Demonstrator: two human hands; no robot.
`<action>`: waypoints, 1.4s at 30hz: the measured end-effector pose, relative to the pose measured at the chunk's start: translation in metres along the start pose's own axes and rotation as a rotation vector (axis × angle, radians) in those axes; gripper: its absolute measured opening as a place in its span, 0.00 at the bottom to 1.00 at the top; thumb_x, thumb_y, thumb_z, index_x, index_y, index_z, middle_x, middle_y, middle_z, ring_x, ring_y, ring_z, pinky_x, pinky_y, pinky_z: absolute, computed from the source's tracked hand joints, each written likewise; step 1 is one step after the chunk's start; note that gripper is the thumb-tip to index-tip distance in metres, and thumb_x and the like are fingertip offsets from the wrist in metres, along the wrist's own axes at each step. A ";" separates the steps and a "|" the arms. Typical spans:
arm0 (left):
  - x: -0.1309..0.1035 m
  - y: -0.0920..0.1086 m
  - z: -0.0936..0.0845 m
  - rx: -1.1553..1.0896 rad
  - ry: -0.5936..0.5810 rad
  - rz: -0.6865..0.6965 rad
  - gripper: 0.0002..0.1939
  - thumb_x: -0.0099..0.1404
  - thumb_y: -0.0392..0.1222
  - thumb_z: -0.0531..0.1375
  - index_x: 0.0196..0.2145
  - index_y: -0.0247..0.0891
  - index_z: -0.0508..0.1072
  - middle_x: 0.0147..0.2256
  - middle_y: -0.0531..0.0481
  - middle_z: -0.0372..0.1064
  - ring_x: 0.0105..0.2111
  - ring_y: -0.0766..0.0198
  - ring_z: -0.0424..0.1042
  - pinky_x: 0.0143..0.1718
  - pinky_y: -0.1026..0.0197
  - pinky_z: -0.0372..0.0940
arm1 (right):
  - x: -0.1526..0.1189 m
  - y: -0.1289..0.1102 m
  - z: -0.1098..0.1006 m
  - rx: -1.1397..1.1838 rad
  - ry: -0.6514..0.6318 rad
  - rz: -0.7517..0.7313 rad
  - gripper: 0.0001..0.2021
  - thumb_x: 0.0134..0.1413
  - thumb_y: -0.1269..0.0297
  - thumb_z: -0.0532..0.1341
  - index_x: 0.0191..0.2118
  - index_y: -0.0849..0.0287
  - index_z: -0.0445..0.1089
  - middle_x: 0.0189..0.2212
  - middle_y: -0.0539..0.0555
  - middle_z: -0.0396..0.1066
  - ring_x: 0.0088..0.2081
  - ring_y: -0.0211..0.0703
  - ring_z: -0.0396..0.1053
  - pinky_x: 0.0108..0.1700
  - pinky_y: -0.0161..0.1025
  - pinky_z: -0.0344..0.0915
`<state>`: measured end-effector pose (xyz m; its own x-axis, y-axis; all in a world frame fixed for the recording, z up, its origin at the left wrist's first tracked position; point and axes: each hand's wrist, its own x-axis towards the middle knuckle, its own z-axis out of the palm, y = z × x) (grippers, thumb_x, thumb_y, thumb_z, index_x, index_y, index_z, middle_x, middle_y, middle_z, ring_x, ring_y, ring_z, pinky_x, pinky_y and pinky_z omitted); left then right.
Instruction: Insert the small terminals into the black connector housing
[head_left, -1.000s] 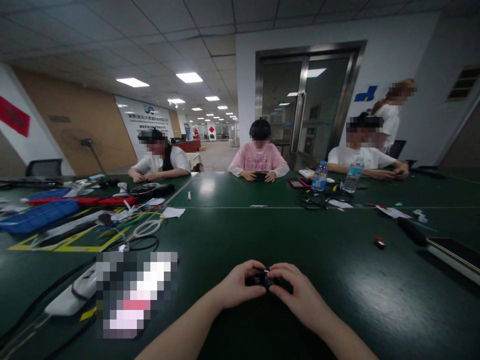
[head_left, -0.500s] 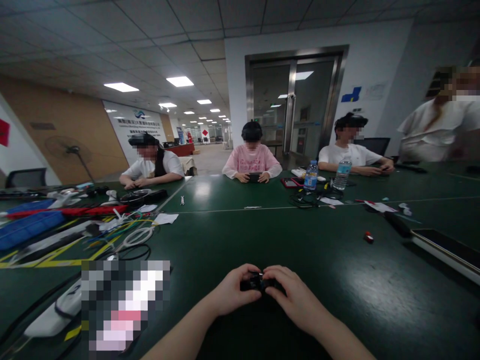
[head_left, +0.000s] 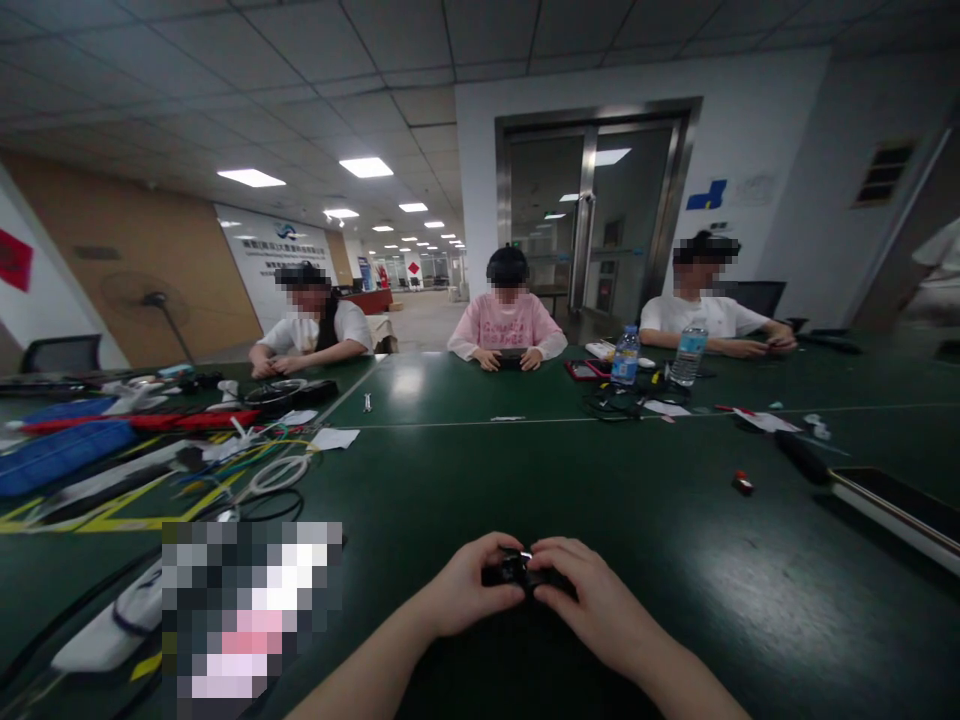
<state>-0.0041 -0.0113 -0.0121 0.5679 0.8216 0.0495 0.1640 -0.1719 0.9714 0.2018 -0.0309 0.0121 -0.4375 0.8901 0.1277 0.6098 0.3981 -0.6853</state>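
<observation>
While handheld, black object [head_left: 517, 571]; bottles [head_left: 625, 358] beyond

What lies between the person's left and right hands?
A small black object, held in the fingers of the left hand and the right hand, as the head view shows; the fingers hide part of it.

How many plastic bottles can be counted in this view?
2: one bottle with a blue cap, and right beside it, to the right, another clear bottle. Others may be hidden among the clutter.
</observation>
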 end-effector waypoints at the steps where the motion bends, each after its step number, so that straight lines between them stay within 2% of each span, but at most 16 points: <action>1: 0.000 0.000 0.000 -0.007 -0.001 -0.002 0.22 0.55 0.33 0.63 0.47 0.37 0.64 0.41 0.49 0.67 0.42 0.58 0.68 0.42 0.57 0.63 | 0.000 0.000 0.000 -0.007 -0.010 0.003 0.11 0.51 0.68 0.60 0.42 0.51 0.71 0.48 0.52 0.68 0.51 0.47 0.63 0.54 0.44 0.58; 5: 0.000 0.003 0.000 -0.032 0.001 -0.030 0.22 0.55 0.33 0.63 0.47 0.37 0.64 0.40 0.49 0.67 0.41 0.59 0.68 0.41 0.58 0.63 | 0.000 0.000 0.000 0.010 -0.012 0.018 0.12 0.51 0.67 0.60 0.42 0.49 0.71 0.49 0.51 0.68 0.52 0.48 0.63 0.54 0.45 0.58; 9: -0.001 0.003 -0.003 -0.083 -0.002 -0.043 0.22 0.56 0.35 0.63 0.48 0.37 0.63 0.39 0.49 0.68 0.40 0.59 0.69 0.40 0.58 0.63 | 0.001 0.005 -0.001 0.153 -0.002 0.042 0.15 0.50 0.68 0.61 0.45 0.50 0.71 0.50 0.51 0.67 0.52 0.47 0.63 0.55 0.45 0.58; 15: -0.002 0.001 -0.006 -0.109 0.006 -0.026 0.21 0.56 0.36 0.64 0.46 0.38 0.63 0.42 0.47 0.67 0.42 0.57 0.68 0.42 0.56 0.63 | 0.002 0.012 -0.002 0.299 0.013 0.025 0.18 0.48 0.69 0.61 0.47 0.50 0.68 0.48 0.51 0.69 0.51 0.47 0.65 0.54 0.45 0.60; 21: -0.002 0.003 -0.007 -0.018 0.034 0.029 0.21 0.57 0.37 0.64 0.48 0.39 0.65 0.44 0.46 0.66 0.45 0.55 0.67 0.46 0.53 0.62 | 0.002 0.014 0.000 0.325 0.017 0.052 0.19 0.49 0.69 0.61 0.48 0.50 0.67 0.47 0.50 0.69 0.50 0.47 0.65 0.54 0.46 0.60; 26: -0.002 0.001 -0.003 0.119 0.133 0.037 0.31 0.55 0.35 0.64 0.55 0.43 0.59 0.47 0.46 0.65 0.47 0.55 0.65 0.49 0.51 0.59 | 0.002 0.013 -0.001 0.303 0.048 0.026 0.14 0.49 0.69 0.61 0.43 0.51 0.69 0.43 0.50 0.71 0.47 0.47 0.67 0.51 0.45 0.62; 33: -0.003 0.007 0.002 0.237 0.156 0.055 0.23 0.55 0.35 0.63 0.48 0.40 0.65 0.44 0.48 0.67 0.44 0.57 0.67 0.46 0.55 0.62 | 0.002 0.010 -0.004 0.278 0.036 -0.011 0.08 0.51 0.69 0.60 0.37 0.52 0.73 0.46 0.52 0.68 0.50 0.47 0.65 0.54 0.45 0.58; 38: -0.005 0.007 0.001 0.243 0.147 0.082 0.24 0.57 0.34 0.61 0.51 0.41 0.63 0.46 0.46 0.65 0.46 0.56 0.66 0.48 0.54 0.61 | 0.002 0.010 -0.003 0.257 0.042 0.011 0.09 0.50 0.69 0.60 0.38 0.51 0.72 0.45 0.51 0.69 0.49 0.46 0.66 0.53 0.45 0.59; 42: -0.007 0.008 0.002 0.242 0.153 0.181 0.22 0.59 0.33 0.58 0.52 0.42 0.63 0.46 0.46 0.64 0.46 0.57 0.65 0.48 0.55 0.61 | 0.004 0.013 -0.002 0.261 0.055 0.058 0.14 0.50 0.68 0.61 0.45 0.51 0.67 0.44 0.50 0.70 0.49 0.46 0.66 0.53 0.45 0.60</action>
<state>-0.0052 -0.0192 -0.0051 0.4804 0.8350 0.2683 0.2692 -0.4315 0.8610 0.2096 -0.0219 0.0048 -0.3664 0.9231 0.1169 0.4382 0.2820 -0.8535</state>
